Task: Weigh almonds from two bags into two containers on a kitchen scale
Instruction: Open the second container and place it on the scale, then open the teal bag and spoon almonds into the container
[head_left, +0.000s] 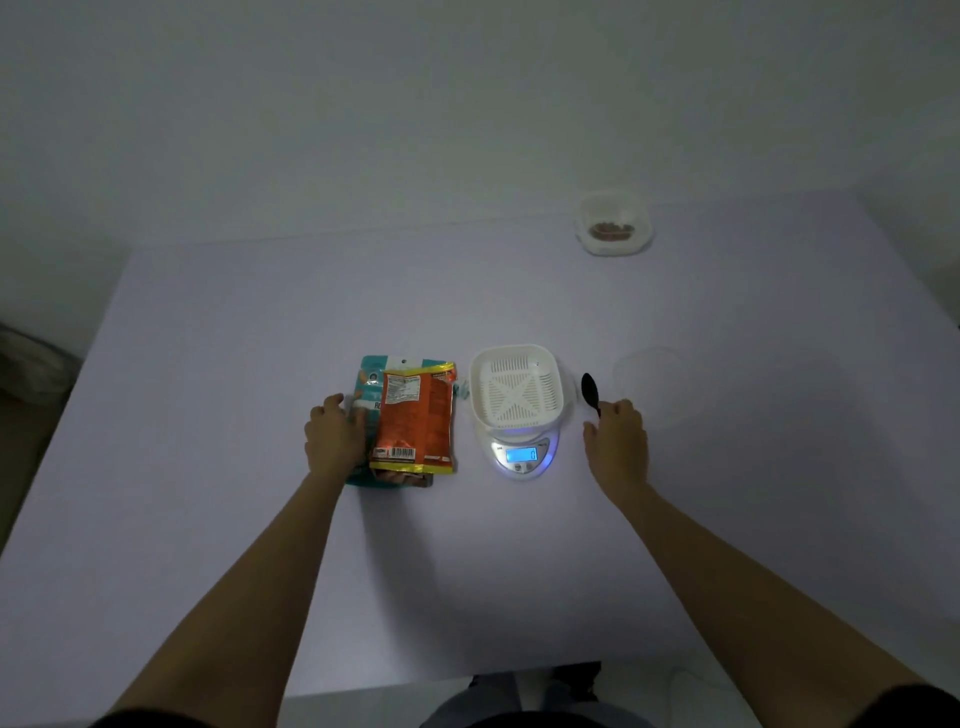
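Observation:
An orange almond bag lies flat on top of a teal bag at the table's middle. My left hand rests on the teal bag's left side, fingers curled at the orange bag's edge. To the right stands a white kitchen scale with a lit blue display, and an empty white slotted basket sits on it. My right hand is closed on the handle of a black spoon that lies right of the scale. A clear container with some almonds stands at the far right.
A faint clear round lid or dish lies right of the spoon. The pale table ends at a wall behind and at my lap in front. Dark clutter lies on the floor at the far left.

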